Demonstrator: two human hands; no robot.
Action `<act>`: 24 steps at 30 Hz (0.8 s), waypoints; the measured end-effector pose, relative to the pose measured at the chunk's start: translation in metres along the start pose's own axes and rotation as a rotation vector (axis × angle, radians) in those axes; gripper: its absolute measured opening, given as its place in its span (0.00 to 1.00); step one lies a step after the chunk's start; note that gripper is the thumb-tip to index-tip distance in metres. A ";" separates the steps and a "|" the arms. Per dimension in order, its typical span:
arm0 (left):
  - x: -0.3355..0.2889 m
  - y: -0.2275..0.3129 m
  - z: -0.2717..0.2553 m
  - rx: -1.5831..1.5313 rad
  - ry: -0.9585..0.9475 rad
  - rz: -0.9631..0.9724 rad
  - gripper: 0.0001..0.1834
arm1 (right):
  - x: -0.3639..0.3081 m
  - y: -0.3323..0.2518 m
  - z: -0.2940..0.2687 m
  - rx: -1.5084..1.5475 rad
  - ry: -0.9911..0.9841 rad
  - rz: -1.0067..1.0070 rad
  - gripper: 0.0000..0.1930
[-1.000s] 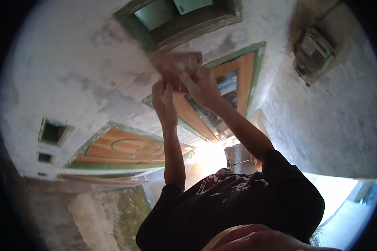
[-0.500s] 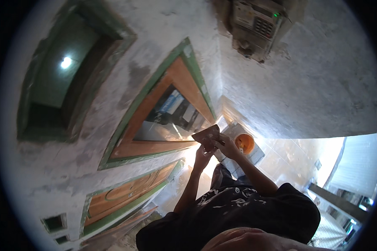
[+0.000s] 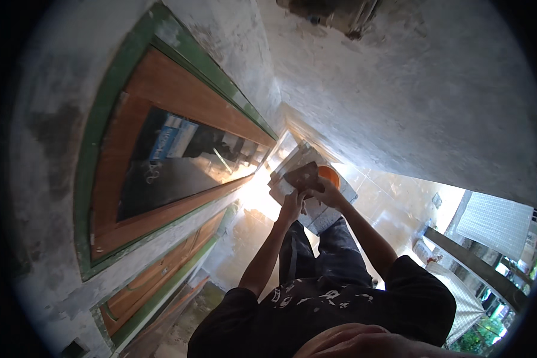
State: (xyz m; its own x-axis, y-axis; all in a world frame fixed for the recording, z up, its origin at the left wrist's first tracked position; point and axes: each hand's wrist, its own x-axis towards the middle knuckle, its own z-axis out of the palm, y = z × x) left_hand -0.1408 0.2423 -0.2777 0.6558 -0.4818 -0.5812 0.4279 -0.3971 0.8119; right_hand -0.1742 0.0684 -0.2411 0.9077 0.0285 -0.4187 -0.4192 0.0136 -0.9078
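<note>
A flat brown scraper point(image 3: 301, 176), widening toward its far edge, is held in front of me over a grey block-like platform point(image 3: 322, 219). My right hand point(image 3: 327, 194) grips its right side, with the fingers bent round it. My left hand point(image 3: 291, 206) is closed at its near end; the fingers of both hands meet there, and the exact grip is partly hidden. Just beyond my right hand stands an orange bucket point(image 3: 330, 174) on the platform, partly covered by that hand. What is inside the bucket is hard to make out.
To the left, a wood-framed window point(image 3: 179, 161) with green trim is set in a patchy grey wall. A second plastered wall point(image 3: 400, 107) rises ahead and right. Below the window is a wooden door point(image 3: 155, 274). A beam point(image 3: 477, 259) and pale sheeting point(image 3: 495, 222) are at right.
My view has tilted down and shifted, so the window looks larger and further left. The scraper and both hands now appear lower, over the platform and against the bucket's left side.
</note>
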 end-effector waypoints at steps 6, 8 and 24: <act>0.054 -0.047 0.019 0.201 0.073 0.257 0.14 | 0.033 0.051 -0.029 0.098 0.121 -0.043 0.13; 0.055 -0.037 0.021 0.194 0.056 0.377 0.14 | 0.041 0.060 -0.041 -0.071 0.226 -0.062 0.12; 0.091 0.027 0.013 -0.113 0.283 0.222 0.19 | 0.099 0.027 -0.046 0.008 0.052 -0.025 0.14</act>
State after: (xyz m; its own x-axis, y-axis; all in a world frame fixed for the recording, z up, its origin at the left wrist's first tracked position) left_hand -0.0774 0.1777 -0.3100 0.8794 -0.3051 -0.3655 0.3118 -0.2110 0.9264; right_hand -0.0947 0.0252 -0.3082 0.9176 -0.0243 -0.3967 -0.3963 0.0219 -0.9179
